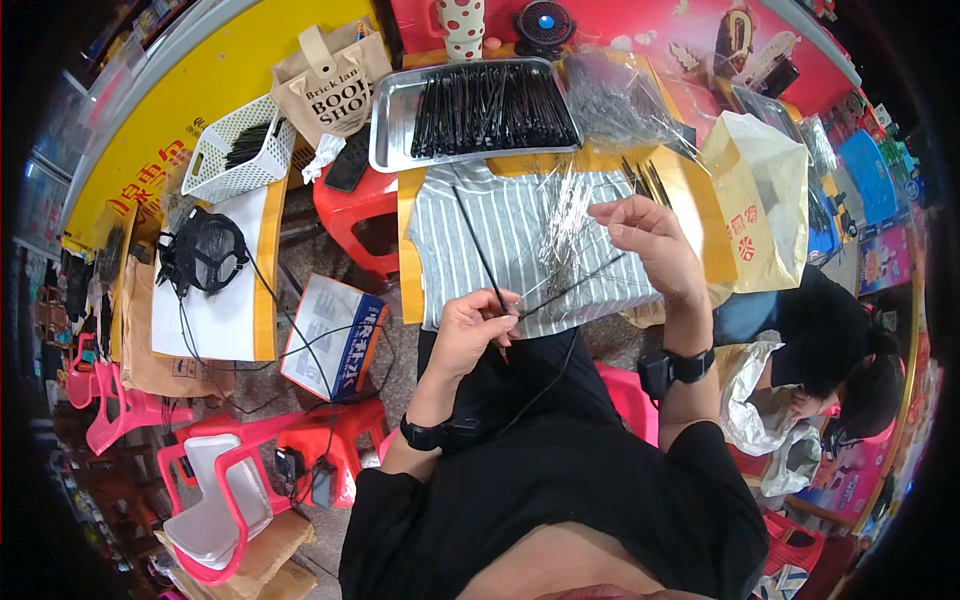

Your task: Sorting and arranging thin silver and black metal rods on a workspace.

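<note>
My left hand is closed, pinching a thin black rod that slants up and left over a grey-and-white striped cloth. A second dark thin strip runs from the same fingertips up to the right. My right hand hovers over the cloth's right side, thumb and fingers drawn together; whatever lies between them is too small to make out. Beside its fingertips lies a loose heap of shiny clear strips. Several dark rods rest just beyond this hand.
At the back stands a metal tray full of black rods, with a clear plastic bag beside it. A white basket and a black strapped device are left. A paper bag stands right; a person bends nearby.
</note>
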`<state>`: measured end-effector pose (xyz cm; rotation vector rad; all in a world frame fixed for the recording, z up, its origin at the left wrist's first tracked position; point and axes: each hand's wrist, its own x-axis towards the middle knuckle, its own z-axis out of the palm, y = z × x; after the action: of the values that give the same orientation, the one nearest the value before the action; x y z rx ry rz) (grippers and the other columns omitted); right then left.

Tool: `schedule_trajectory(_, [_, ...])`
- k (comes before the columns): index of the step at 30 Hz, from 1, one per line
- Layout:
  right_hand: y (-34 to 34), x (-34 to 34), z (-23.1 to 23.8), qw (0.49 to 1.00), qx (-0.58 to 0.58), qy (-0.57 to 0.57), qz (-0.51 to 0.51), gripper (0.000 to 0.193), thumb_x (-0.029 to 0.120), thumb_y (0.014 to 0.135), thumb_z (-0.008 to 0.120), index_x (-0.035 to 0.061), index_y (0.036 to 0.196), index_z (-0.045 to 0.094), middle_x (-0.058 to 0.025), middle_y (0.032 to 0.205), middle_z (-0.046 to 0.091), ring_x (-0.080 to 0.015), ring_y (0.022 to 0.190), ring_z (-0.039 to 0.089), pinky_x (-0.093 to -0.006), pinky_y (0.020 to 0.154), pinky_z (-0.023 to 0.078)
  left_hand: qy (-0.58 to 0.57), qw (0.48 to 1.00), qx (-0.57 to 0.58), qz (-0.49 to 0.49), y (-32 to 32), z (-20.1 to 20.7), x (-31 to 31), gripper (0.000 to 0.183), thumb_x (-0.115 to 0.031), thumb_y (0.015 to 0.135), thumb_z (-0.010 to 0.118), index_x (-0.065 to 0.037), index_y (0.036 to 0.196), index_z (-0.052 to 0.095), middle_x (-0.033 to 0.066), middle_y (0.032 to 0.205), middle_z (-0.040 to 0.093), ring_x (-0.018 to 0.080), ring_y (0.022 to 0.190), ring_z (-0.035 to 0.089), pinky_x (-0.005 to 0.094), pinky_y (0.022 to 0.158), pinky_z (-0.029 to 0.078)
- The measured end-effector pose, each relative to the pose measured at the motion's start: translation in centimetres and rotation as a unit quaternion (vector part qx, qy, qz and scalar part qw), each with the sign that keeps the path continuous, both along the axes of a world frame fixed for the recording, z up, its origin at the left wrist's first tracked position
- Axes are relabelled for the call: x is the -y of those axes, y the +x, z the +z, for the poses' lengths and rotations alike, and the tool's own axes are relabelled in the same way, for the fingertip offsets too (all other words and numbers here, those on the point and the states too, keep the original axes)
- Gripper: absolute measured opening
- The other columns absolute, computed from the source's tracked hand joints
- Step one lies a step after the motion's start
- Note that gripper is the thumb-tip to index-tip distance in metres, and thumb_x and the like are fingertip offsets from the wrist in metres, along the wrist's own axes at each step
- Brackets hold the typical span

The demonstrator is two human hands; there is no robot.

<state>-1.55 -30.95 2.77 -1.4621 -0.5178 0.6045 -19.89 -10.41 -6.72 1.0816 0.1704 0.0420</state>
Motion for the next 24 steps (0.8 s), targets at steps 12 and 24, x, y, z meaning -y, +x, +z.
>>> schedule_trajectory(12, [-1.0,-2.0,-1.5,0.989,-0.112,0.077,-0.054,0.004,0.006,0.091,0.054,0.0034,0.093,0.053,-0.0183,0.092,0.067,-0.0213,0.081,0.067,-0.0247,0.062,0.050,0.028,0.999,0.012,0.035,0.2,-0.3,0.2,0.023,0.006,0.082,0.062,0.005,0.104,0.061,0.0106,0.089,0.066,0.0180,0.071,0.066,0.0265,0.063,0.053])
schedule_trajectory(24, [-1.7,-4.7,-0.1,0.991,-0.103,0.079,-0.030,0.007,0.010,0.091,0.056,0.0038,0.094,0.054,-0.0137,0.099,0.066,-0.0164,0.086,0.065,-0.0237,0.064,0.050,-0.156,0.985,-0.074,-0.001,1.6,0.7,1.6,0.019,-0.012,0.092,0.059,0.001,0.104,0.063,0.0072,0.080,0.067,0.0097,0.061,0.057,0.0216,0.056,0.046])
